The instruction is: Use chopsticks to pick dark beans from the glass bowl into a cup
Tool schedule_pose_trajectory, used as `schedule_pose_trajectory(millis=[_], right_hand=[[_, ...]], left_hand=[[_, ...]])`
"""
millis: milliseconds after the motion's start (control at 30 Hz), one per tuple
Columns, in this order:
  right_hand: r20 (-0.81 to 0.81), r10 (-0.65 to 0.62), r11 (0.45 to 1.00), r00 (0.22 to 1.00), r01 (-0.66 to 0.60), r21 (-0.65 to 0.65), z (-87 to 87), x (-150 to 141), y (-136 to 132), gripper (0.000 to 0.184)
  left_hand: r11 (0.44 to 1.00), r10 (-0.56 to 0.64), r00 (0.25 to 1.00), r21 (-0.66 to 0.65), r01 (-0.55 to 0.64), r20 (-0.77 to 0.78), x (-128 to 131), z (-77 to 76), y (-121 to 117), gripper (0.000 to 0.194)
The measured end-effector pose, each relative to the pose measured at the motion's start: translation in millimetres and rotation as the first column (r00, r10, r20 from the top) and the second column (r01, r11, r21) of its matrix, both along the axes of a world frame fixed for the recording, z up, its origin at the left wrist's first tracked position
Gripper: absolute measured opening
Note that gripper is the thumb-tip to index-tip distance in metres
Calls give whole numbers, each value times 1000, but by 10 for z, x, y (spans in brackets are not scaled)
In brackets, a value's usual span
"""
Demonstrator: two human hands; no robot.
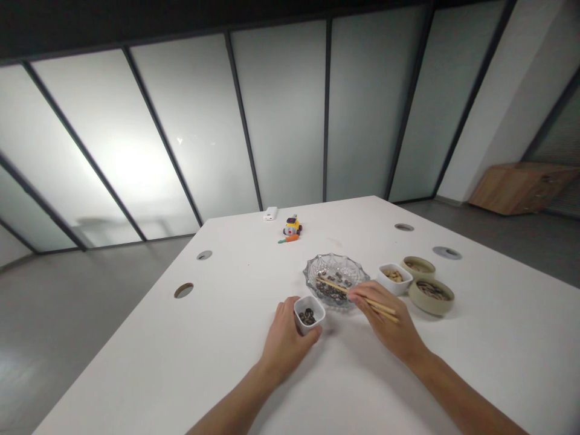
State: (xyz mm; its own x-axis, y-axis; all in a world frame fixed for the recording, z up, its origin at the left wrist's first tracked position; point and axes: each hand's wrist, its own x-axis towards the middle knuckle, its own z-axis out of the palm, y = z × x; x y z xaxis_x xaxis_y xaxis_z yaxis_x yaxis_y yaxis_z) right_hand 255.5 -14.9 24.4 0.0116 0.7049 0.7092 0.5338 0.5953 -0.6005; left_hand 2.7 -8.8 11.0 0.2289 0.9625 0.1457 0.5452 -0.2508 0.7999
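My left hand (290, 335) is wrapped round a small white square bowl (318, 309), tilted a little, with several dark, bean-like pieces (308, 316) at its bottom. In my right hand (385, 311) is a pair of wooden chopsticks (338, 286). Their tips reach into a clear scalloped glass bowl (361, 272) that holds many more of the dark pieces (333, 291). Whether the tips pinch a piece is too small to tell. The white bowl is just in front of the glass bowl, on the left.
Right of the glass bowl stand a white bowl of tan pieces (395, 286) and two beige round bowls (430, 305) (419, 263). Farther back are a yellow toy vehicle (292, 226), an orange-and-green toy (289, 239) and a white box-shaped device (270, 213). The white table (235, 290) has several round holes.
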Motion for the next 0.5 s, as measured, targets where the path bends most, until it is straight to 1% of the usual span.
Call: schedule_pose_trajectory(millis=[233, 500], right_hand=[[14, -1, 1000, 1000, 0, 27, 24, -26, -17, 23], [56, -110, 984, 992, 100, 149, 9, 19, -10, 23]], left_hand=[[1000, -14, 1000, -7, 14, -2, -3, 4, 10, 35], [1000, 3, 1000, -20, -3, 14, -7, -12, 8, 40]])
